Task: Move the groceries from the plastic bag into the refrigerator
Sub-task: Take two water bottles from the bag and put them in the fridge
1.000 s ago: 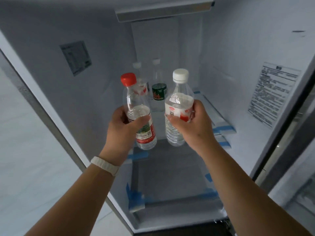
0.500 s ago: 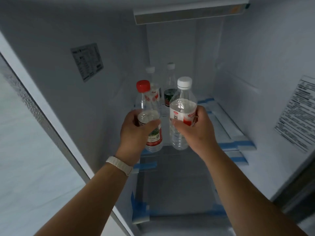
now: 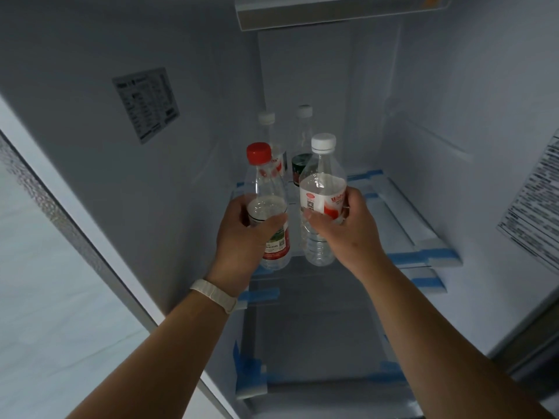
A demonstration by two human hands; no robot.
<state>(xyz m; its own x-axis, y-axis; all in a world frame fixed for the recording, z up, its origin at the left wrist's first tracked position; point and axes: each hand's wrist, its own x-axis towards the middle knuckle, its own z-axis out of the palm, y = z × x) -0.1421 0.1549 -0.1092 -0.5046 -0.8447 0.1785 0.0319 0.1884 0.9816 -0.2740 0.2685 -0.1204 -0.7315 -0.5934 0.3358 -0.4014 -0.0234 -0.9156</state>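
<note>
My left hand grips a clear water bottle with a red cap around its labelled middle. My right hand grips a second clear bottle with a white cap and a red-and-white label. Both bottles are upright, side by side, held inside the open refrigerator just over the front of a glass shelf. Two more white-capped bottles stand at the back of that shelf: one on the left, one with a dark green label on the right. The plastic bag is out of view.
The refrigerator walls close in on both sides; a sticker is on the left wall and a printed label on the right. A lower glass shelf with blue tape at its corners lies beneath my forearms. A light bar spans the top.
Both hands have carried the bottles further into the refrigerator, toward the shelf and the two bottles at the back. The view has moved in and tilted up with them.
</note>
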